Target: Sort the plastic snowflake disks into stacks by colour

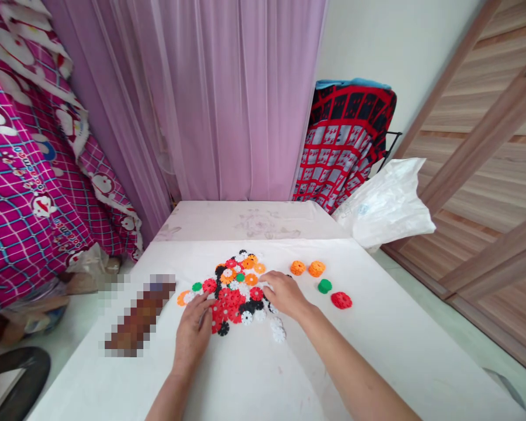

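A loose pile of flower-shaped plastic discs (232,304) in red, orange, black, white and green lies on the white-covered table. My left hand (194,327) rests at the pile's near left side, fingers apart and reaching over red discs (209,286). At the right side of the pile is my right hand (284,295), its thumb and fingers apart beside white discs and an orange disc (251,279). Whether its fingertips touch a disc is hard to make out. A few white discs (278,330) lie below my right wrist.
Right of the pile stand two orange disc stacks (297,268) (317,269), a green stack (325,286) and a red stack (342,300). A blurred-out item (142,316) lies at left. A white plastic bag (388,202) hangs beyond the table's right edge.
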The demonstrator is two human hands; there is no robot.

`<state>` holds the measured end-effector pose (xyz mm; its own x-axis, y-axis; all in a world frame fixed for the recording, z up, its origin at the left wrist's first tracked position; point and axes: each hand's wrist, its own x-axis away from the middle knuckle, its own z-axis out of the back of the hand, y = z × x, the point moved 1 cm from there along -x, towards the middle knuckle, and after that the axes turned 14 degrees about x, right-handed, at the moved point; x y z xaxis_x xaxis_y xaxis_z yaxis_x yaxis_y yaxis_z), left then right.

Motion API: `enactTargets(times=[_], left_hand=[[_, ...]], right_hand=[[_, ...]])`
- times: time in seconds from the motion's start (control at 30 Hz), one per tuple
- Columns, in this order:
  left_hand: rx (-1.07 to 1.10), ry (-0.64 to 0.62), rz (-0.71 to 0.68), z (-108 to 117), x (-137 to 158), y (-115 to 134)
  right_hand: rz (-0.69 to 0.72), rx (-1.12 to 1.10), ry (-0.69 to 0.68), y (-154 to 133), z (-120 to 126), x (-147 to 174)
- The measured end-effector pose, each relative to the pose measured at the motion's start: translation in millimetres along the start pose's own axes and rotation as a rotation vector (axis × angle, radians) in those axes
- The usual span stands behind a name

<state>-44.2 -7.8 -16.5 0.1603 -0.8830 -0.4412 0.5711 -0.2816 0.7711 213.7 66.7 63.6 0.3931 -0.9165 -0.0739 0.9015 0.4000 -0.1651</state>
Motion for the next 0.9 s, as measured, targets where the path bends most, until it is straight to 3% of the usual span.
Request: enactTargets(times=[0.1, 0.2, 0.47, 0.9], left_hand=[[-0.069, -0.016, -0.044, -2.1, 1.0, 0.9], [-0.162, -0.101, -0.069, -5.8, 3.5, 6.9], [-0.249, -0.199, -0.082, -9.2, 11.2, 16.7], [-0.19, -0.101, -0.067, -8.8, 11.3, -1.4]], right_hand=[[-0.03, 0.02, 0.001, -38.2, -21.9, -32.5], [-0.113, 0.089, -0.044, -53.4, -29.3, -53.0], [-0.146, 0.151, -0.16, -46.6, -24.5, -54.6], [-0.046, 0.155, -0.232, -37.0, -15.9, -48.5]])
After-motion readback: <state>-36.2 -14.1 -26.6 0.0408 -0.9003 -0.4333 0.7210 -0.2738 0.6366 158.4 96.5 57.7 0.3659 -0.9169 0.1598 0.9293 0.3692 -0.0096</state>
